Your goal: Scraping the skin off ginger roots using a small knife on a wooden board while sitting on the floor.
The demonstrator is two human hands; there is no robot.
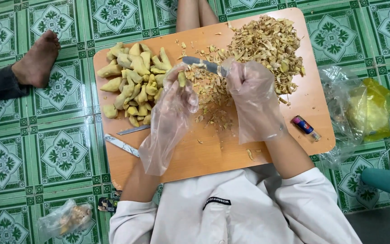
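White coat [231,217] nearest cam; above it over the board [213,153], L hand [174,97] pinches ginger piece [182,79], R hand [249,86] fisted on knife [201,64]—best keep strokes shallow, blade angled off L fingers.

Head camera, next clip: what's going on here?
A person in loose clear plastic gloves peels ginger over a wooden cutting board on a green tiled floor. The right hand grips a knife; the left hand holds a small ginger piece against the blade. Peeled ginger is heaped on the board's left, peelings on its right. Another person's bare foot rests nearby.
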